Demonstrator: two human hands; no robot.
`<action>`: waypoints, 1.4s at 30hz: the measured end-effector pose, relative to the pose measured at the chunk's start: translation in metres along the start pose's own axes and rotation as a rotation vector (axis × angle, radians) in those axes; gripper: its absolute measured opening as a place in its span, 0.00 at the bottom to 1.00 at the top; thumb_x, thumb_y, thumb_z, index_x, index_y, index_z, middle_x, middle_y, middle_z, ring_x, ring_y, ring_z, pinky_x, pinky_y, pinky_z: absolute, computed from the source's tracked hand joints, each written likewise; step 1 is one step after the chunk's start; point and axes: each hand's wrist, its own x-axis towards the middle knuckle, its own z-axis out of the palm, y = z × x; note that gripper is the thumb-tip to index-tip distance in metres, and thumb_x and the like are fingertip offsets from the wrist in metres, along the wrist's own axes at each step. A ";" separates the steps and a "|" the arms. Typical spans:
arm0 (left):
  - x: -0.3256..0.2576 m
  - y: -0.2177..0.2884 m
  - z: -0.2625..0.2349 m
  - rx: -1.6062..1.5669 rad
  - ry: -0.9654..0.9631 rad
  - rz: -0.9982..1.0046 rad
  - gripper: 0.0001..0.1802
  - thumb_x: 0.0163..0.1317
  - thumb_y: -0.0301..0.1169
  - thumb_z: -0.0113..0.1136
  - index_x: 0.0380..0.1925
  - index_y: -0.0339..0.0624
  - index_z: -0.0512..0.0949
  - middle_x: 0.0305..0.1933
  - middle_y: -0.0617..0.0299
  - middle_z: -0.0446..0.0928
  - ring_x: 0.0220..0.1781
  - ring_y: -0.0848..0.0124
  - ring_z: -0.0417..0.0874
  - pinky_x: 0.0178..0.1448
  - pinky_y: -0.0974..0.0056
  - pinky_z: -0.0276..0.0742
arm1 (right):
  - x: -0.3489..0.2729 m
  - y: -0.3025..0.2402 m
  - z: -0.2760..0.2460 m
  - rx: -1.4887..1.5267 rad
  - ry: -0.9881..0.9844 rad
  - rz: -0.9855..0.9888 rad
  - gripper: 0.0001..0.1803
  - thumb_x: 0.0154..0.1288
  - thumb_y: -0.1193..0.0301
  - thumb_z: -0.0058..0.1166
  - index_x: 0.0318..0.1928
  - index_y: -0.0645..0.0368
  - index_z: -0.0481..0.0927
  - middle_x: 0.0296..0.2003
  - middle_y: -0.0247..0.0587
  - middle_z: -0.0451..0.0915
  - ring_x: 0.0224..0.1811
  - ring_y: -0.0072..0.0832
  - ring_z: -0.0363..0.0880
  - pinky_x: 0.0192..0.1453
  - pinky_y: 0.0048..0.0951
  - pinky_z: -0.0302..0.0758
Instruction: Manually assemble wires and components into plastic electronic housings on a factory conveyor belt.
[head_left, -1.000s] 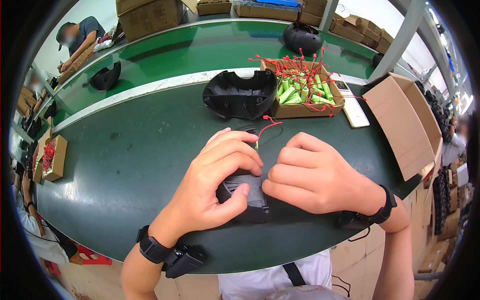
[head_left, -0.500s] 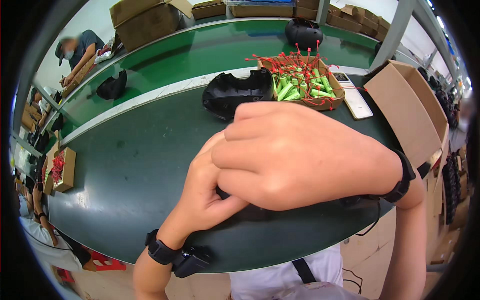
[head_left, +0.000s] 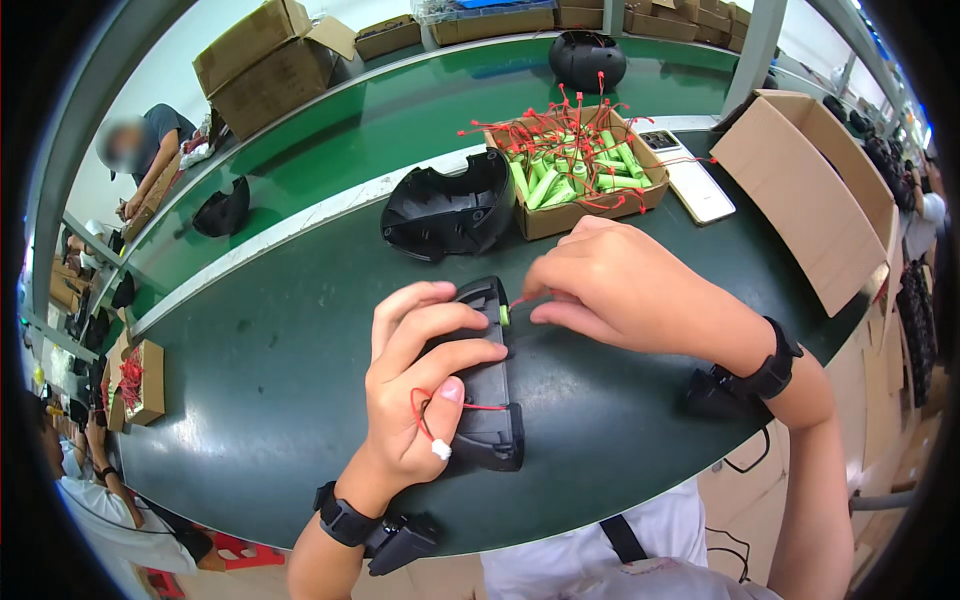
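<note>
My left hand (head_left: 415, 395) grips a black plastic casing (head_left: 488, 400) that lies on the green table (head_left: 250, 370). A red wire with a small white plug (head_left: 440, 450) loops over its thumb. My right hand (head_left: 625, 290) pinches at the far end of the casing, where the tip of a green battery cell (head_left: 504, 315) shows. Both wrists wear black bands.
A cardboard box (head_left: 560, 215) of green cells with red wires stands behind. Beside it lies a black shell (head_left: 445, 210), a white device (head_left: 690, 180) and an open carton (head_left: 810, 200). Another black shell (head_left: 587, 58) sits on the far belt. A person (head_left: 150, 150) works at far left.
My right hand, which covered the casing half a second ago, has drawn back to its far end. The casing is now in plain sight, with the wire over my left thumb.
</note>
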 end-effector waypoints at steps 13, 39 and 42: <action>0.007 -0.001 -0.005 -0.214 -0.091 -0.072 0.19 0.54 0.31 0.45 0.35 0.33 0.83 0.45 0.49 0.80 0.61 0.44 0.71 0.66 0.47 0.65 | 0.004 -0.008 -0.012 -0.235 0.332 -0.428 0.09 0.38 0.70 0.55 0.25 0.58 0.76 0.26 0.32 0.67 0.31 0.30 0.69 0.40 0.33 0.70; 0.005 0.002 -0.002 -0.224 -0.029 -0.091 0.20 0.52 0.26 0.47 0.42 0.33 0.84 0.45 0.50 0.77 0.59 0.47 0.72 0.64 0.48 0.67 | 0.016 0.020 0.030 0.819 0.184 -0.153 0.23 0.57 0.72 0.60 0.53 0.66 0.75 0.49 0.46 0.79 0.54 0.33 0.77 0.62 0.35 0.71; 0.005 0.003 -0.006 -0.194 -0.047 -0.091 0.20 0.54 0.27 0.47 0.42 0.33 0.84 0.43 0.50 0.75 0.60 0.47 0.73 0.63 0.50 0.68 | 0.011 0.020 0.036 1.099 0.054 -0.066 0.23 0.60 0.75 0.58 0.57 0.65 0.74 0.53 0.45 0.77 0.59 0.33 0.74 0.67 0.36 0.68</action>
